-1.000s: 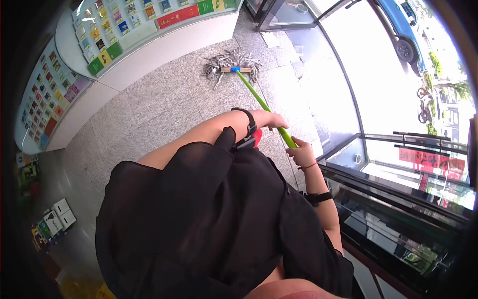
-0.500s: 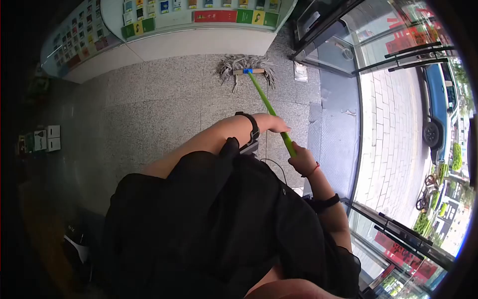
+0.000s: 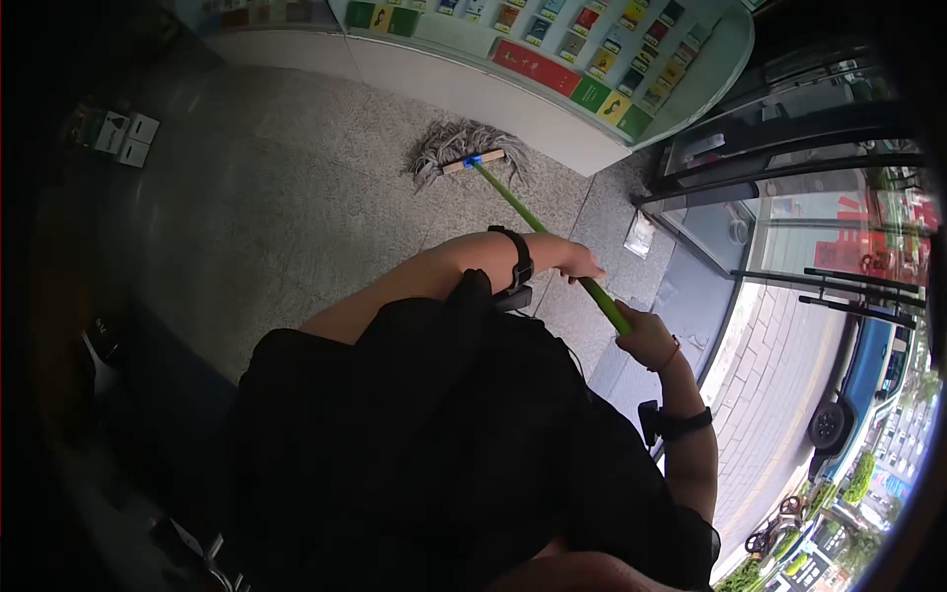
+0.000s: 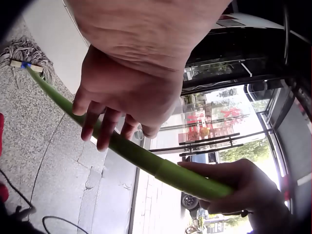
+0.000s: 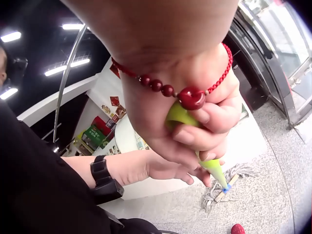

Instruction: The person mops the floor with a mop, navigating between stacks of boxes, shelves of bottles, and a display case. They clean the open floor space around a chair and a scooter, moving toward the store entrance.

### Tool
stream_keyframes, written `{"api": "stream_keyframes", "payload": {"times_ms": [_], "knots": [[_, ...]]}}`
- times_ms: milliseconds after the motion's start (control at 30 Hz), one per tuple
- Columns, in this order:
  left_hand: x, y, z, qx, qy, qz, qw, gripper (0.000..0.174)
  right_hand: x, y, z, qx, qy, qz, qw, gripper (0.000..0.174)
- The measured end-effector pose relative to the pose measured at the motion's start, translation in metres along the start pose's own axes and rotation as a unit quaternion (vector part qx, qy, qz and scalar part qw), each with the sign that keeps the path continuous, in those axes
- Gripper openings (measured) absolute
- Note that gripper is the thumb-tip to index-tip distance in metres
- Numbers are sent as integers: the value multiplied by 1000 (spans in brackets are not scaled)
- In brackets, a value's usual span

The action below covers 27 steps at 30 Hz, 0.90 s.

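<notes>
A mop with grey strands (image 3: 444,145) and a wooden bar lies on the floor by the counter's base. Its green handle (image 3: 513,202) slants up to both hands. Around the top end of the handle, the right hand (image 3: 649,340) is curled; its bent fingers (image 5: 214,117) show in the right wrist view. Farther down, the left hand (image 3: 577,259) rests against the handle. The left wrist view shows its palm (image 4: 131,92), with fingers extended loosely across the handle rather than wrapped around it.
A white display counter (image 3: 473,84) with small packs runs along the top. Glass doors (image 3: 799,237) are at the right, with paving and a blue vehicle (image 3: 868,365) outside. White boxes (image 3: 135,140) stand at far left. A cable (image 4: 63,219) hangs low in the left wrist view.
The head view has turned, swinging the counter and doors round. Relative to the counter, the mop head has moved left along its base. Both hands have stayed at the handle.
</notes>
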<state>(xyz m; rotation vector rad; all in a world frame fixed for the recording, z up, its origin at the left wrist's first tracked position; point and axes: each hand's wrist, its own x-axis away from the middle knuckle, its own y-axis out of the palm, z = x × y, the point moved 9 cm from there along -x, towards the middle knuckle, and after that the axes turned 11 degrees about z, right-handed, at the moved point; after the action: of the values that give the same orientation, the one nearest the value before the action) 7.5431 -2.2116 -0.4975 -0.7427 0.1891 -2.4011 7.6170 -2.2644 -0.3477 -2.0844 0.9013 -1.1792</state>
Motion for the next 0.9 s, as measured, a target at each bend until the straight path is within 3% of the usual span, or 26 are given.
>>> {"api": "stream_keyframes", "payload": {"times_ms": [133,233,400,433,467,500,633,667,733,900], "knots": [[1,-57,-23,56,-34,-10,998,46,-57,-22,-26,44,-32,-33,998,61],[-5,-96,-39,54,-13,22,998,47,-97,-37,-41,118,-68,-51,989,63],[16,-152,-82,72,-30,58,995,48,-155,-42,-89,146,-102,-62,982,63],[5,-144,-71,89,-31,70,993,48,-152,-49,-68,141,-117,-59,981,63],[16,-162,-80,104,-29,86,990,48,-168,-49,-83,139,-133,-54,980,63],[22,-177,-92,115,-35,101,988,48,-182,-48,-95,156,-91,-66,981,62],[44,-240,-139,129,-25,154,979,50,-250,-38,-142,143,-130,-78,978,62],[23,-234,-141,111,-46,156,980,51,-260,-38,-117,132,-156,-71,976,61],[32,-262,-166,97,-75,169,978,53,-291,-37,-144,109,-213,-56,969,60],[50,-342,-246,90,-135,234,959,52,-390,-16,-194,125,-236,-76,961,61]]}}
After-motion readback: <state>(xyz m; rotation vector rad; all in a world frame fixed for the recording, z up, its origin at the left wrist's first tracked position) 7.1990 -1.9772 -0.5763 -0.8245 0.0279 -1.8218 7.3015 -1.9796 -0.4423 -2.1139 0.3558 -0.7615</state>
